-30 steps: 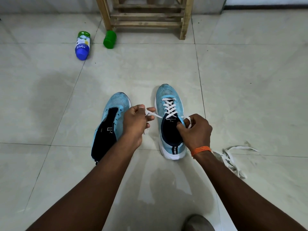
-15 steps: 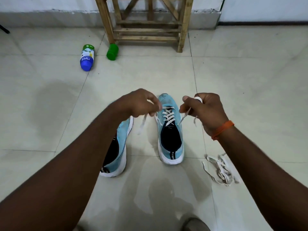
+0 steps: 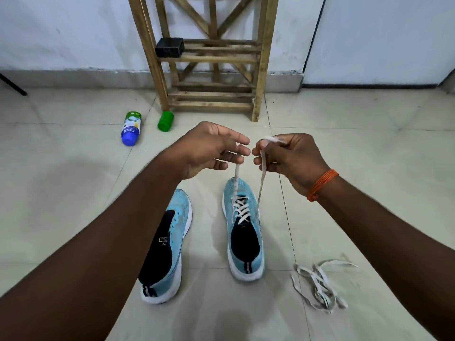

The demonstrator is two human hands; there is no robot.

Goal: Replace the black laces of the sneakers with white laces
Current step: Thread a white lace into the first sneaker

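Pinching white lace point(image 3: 261, 178) ends, left hand point(image 3: 209, 148), right hand point(image 3: 293, 158), above laced sneaker point(image 3: 243, 244), unlaced sneaker point(image 3: 181, 217) partly behind forearm point(image 3: 123, 230)

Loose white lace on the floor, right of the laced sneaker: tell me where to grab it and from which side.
Pinch the loose white lace by the free end poking out at its far right, coming down from above. It lies flat and tangled on the floor, so a stray end lifts cleanly. First free the right hand, which pinches the threaded lace.
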